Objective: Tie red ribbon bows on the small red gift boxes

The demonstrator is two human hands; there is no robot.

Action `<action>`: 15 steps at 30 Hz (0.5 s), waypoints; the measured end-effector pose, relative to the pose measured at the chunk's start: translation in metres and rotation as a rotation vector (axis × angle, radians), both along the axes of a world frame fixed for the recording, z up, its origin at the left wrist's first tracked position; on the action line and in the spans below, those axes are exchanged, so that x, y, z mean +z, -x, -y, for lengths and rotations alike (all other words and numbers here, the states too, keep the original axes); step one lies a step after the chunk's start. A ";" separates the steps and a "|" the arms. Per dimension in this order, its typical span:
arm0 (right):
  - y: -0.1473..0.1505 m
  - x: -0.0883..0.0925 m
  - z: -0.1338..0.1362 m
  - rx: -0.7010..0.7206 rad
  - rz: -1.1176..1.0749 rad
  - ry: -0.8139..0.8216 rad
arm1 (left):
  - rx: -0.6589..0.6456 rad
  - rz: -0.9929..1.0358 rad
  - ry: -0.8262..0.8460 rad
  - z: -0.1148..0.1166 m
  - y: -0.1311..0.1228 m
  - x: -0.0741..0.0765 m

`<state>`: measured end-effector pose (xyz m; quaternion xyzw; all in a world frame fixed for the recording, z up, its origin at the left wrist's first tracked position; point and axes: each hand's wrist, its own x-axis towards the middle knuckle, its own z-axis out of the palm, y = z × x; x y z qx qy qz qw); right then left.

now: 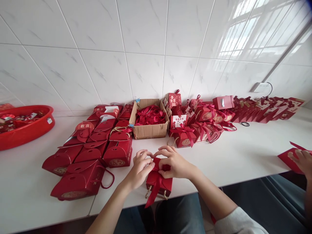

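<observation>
A small red gift box with twisted cord handles stands at the table's front edge before me. Red ribbon lies over its top, one tail hanging down the near side. My left hand pinches the ribbon from the left, thumb and forefinger together. From the right, my right hand grips a loop of the same ribbon with curled fingers. The two hands nearly meet above the box, and part of the ribbon between them is hidden by the fingers.
Several red boxes without bows crowd the left. Behind, a cardboard carton holds red ribbons. Finished-looking bowed boxes line the wall rightward. A red basin is far left. Another person's hand touches a red box at far right.
</observation>
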<state>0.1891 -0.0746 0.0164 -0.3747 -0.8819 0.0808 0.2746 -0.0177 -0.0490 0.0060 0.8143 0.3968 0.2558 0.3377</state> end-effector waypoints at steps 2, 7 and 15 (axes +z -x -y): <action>0.001 0.000 0.000 -0.003 0.006 0.009 | 0.012 0.003 -0.020 0.001 -0.001 -0.003; -0.004 -0.003 0.006 -0.049 -0.111 0.086 | 0.075 0.132 0.004 0.006 -0.002 -0.010; -0.023 -0.087 0.064 -0.222 -0.705 0.406 | 0.419 0.570 0.360 0.039 0.005 -0.048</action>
